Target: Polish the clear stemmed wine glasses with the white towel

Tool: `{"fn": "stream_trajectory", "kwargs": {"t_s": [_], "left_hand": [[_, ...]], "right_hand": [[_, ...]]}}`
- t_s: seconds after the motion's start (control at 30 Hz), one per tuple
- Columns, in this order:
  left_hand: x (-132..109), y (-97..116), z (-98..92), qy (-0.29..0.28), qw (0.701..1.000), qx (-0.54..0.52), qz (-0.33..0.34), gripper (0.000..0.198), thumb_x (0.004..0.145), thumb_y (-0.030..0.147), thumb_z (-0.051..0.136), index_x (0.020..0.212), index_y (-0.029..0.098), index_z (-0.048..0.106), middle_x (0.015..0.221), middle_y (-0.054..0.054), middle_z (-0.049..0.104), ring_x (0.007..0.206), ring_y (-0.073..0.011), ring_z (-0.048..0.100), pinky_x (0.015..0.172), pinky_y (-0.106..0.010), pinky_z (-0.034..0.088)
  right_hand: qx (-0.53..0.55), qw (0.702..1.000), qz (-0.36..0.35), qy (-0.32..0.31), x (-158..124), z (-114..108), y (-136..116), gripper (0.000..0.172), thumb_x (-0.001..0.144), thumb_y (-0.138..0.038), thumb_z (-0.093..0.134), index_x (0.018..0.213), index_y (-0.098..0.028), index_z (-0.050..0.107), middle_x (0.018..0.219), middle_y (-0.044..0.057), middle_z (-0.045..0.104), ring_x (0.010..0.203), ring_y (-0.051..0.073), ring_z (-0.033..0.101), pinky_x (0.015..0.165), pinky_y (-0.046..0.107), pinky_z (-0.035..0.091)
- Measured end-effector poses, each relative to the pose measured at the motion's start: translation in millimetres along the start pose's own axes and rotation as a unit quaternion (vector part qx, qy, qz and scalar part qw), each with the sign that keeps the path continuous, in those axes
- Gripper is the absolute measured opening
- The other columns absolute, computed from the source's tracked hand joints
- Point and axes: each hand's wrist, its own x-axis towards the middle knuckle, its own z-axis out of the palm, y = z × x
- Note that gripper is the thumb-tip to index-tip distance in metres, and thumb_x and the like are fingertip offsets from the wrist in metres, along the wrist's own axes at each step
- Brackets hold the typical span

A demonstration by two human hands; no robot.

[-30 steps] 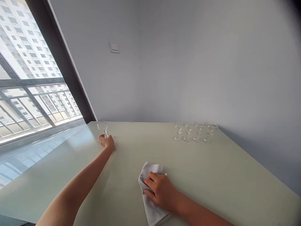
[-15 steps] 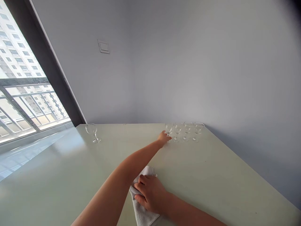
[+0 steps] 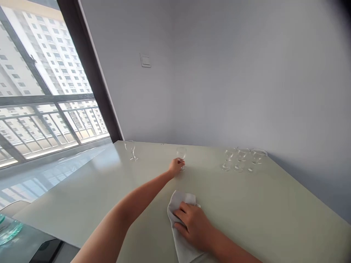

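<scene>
Out on the tabletop, my left hand is closed around the stem of a clear stemmed glass, whose bowl shows above my fingers. Its foot is close to the table surface; whether it touches, I cannot tell. Nearer to me, my right hand has its fingers curled on a folded light grey cloth lying on the table. Three similar glasses stand upright in a row to the right of the held one. Another stemmed glass stands alone at the far left.
Grey walls rise behind the table and along its right side. A light switch is on the back wall. To the left is a large window. At the lower left are a greenish glass dish and a dark flat object.
My left hand has moved left with one glass from the right-hand row, leaving three there. The view has turned left. My right hand stays on the cloth.
</scene>
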Motion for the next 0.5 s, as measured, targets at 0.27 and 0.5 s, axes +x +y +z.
{"fn": "stream_trajectory", "kwargs": {"t_s": [0.27,0.5], "left_hand": [[-33,-72,-149.6,0.198,0.978,-0.005,-0.073,0.023,0.076,0.030,0.058,0.090,0.013,0.059,0.087,-0.006,0.062,0.079,-0.0160,0.057,0.071,-0.028,0.046],[-41,-101,-217.0,0.307,0.946,-0.040,-0.095,0.024,0.059,0.027,0.062,0.078,0.014,0.061,0.064,-0.002,0.059,0.056,-0.0110,0.050,0.054,-0.023,0.039]], "right_hand": [[0.020,1.000,0.000,-0.008,0,4,2,0.023,0.084,-0.031,0.047,0.103,-0.023,0.056,0.089,0.003,0.053,0.079,0.016,0.051,0.067,0.027,0.039],[0.041,0.999,0.000,-0.018,1,-3,1,0.026,0.082,-0.035,0.049,0.104,-0.025,0.057,0.089,0.002,0.054,0.077,0.015,0.052,0.066,0.027,0.040]]}}
